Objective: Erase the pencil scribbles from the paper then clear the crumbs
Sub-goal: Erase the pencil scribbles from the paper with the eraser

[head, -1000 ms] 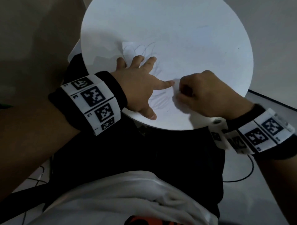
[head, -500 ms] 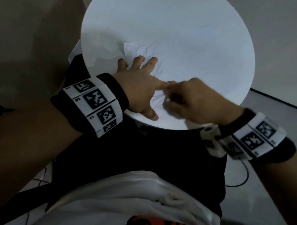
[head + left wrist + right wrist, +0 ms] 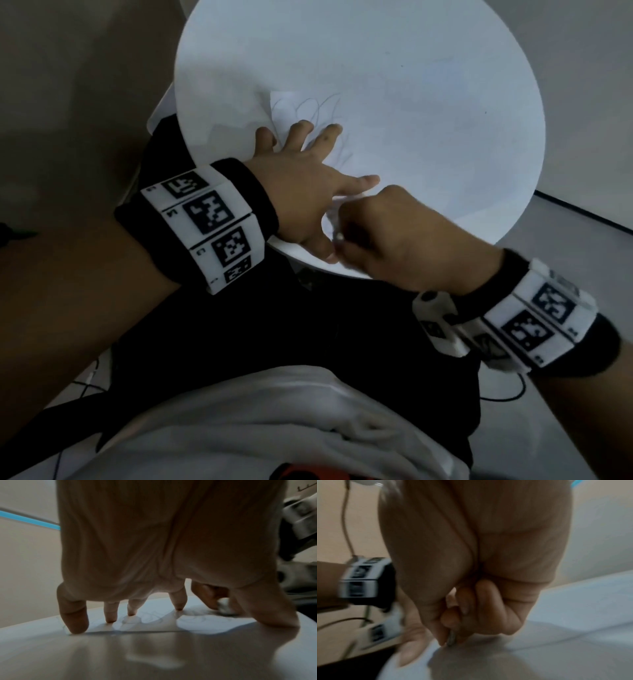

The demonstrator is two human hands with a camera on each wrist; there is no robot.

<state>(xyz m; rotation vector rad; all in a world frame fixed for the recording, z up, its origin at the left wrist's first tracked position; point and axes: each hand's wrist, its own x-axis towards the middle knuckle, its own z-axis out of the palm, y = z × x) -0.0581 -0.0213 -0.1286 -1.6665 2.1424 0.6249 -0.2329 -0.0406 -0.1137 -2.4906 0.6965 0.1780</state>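
White sheet of scribbled paper (image 3: 342,137) lies near-left on the round white table (image 3: 445,85). We note left hand (image 3: 301,178) fingers splayed, pressing; right hand (image 3: 387,233) pinching small white eraser (image 3: 224,605). Hard rubbing risks creasing.

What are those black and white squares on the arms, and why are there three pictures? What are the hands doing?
The checkered bands are wrist straps that carry small cameras. One picture comes from a camera on the person's head, looking down; the other two look along each hand. A round white table holds a sheet of paper with pencil scribbles. The left hand presses the paper flat with spread fingers. The right hand pinches a small white eraser against the paper.
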